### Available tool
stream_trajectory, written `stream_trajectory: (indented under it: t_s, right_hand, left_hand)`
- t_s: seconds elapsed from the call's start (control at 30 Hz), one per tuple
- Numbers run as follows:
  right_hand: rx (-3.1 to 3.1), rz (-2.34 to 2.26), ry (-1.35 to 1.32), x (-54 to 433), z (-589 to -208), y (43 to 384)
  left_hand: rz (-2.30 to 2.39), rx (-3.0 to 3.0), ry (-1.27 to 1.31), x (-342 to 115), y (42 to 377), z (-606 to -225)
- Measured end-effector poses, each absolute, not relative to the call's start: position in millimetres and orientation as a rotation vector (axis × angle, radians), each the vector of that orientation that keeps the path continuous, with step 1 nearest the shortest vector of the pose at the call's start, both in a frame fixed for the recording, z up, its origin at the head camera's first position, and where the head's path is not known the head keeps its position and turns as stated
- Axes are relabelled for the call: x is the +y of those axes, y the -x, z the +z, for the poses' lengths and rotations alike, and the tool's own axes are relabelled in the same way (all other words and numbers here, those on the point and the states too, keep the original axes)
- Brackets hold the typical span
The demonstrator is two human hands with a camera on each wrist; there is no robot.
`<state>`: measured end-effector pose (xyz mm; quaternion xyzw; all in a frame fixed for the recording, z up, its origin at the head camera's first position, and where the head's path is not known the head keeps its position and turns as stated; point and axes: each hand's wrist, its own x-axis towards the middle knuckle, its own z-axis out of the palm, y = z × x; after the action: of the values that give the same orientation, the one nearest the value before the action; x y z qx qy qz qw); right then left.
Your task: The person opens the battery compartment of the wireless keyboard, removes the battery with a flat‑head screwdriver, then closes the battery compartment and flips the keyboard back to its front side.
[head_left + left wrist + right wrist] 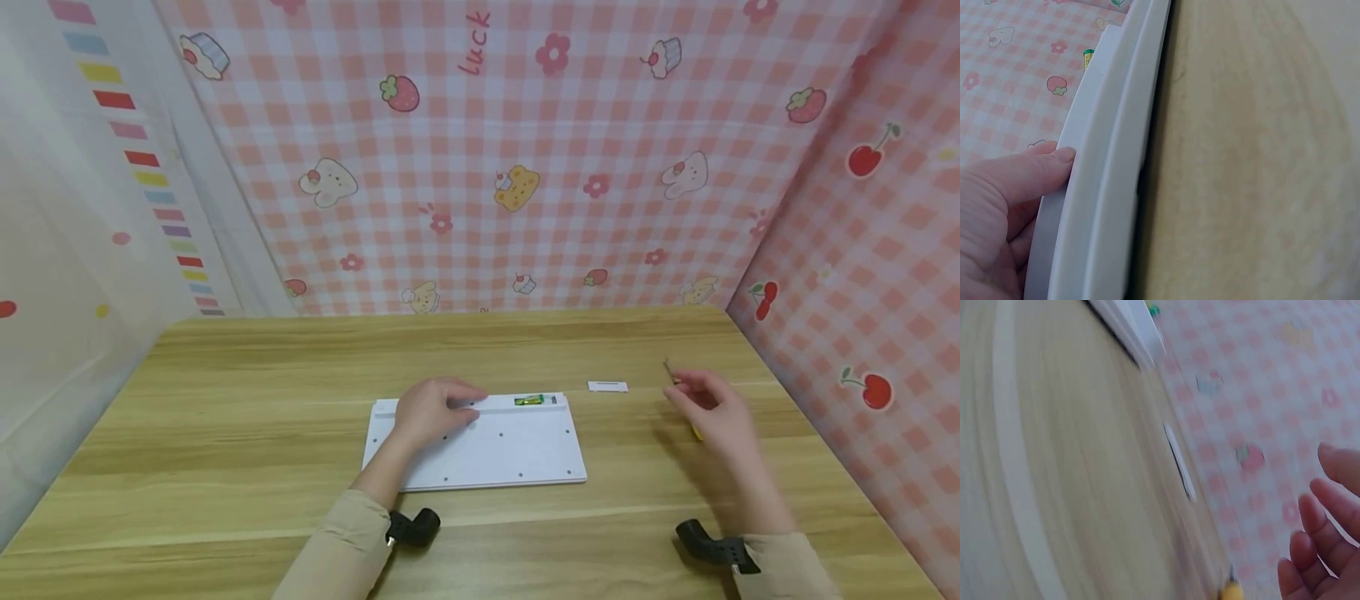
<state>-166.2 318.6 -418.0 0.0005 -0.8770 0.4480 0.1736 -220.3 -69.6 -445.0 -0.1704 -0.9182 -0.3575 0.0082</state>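
A white keyboard [480, 454] lies face down on the table, small dark screw spots across its back. Along its far edge runs a raised strip with an uncovered battery slot, where a green battery [529, 400] sits. My left hand [429, 412] holds the keyboard at this strip; in the left wrist view the thumb [1054, 165] presses against it. Over on the right, my right hand [716, 412] is above a screwdriver with a yellow handle [1231, 591]. Its fingers are spread apart and hold nothing in the right wrist view. The screwdriver's thin metal shaft [670, 369] shows beyond the fingertips.
A small white battery cover [607, 387] lies between the keyboard and my right hand. The wood-grain table [247, 433] ends at a pink checked curtain [480, 167] at the back, with more cloth hanging on both sides.
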Motion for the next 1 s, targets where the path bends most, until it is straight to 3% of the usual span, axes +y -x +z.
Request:
stream_trajectory:
  t_s: [0.47, 1.0]
  right_hand:
    - [-2.628, 1.466, -0.375, 238, -426, 190]
    - [-2.688, 1.423, -0.523, 200, -437, 209]
  left_hand:
    - [-1.122, -2.858, 0.538, -69, 220, -447]
    - [-1.105, -2.856, 0.544, -70, 221, -446]
